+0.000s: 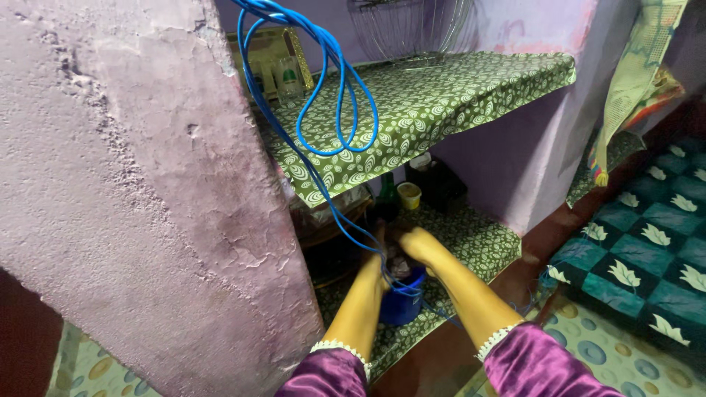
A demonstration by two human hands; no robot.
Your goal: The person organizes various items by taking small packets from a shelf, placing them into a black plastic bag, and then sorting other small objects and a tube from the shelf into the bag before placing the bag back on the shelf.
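Purple satin sleeves [529,364] frame your forearms; both hands, left hand [379,246] and right hand [415,242], reach into the blue bucket [403,301] on the lower shelf [478,242], under the blue cable [338,95]; whether your fingers grip anything, you cannot tell

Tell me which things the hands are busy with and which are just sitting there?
Busy with:
left hand and right hand at the small blue bucket
blue cable running down to it

Just sitting there:
wire basket
dark bottle
yellow cup
checked mat
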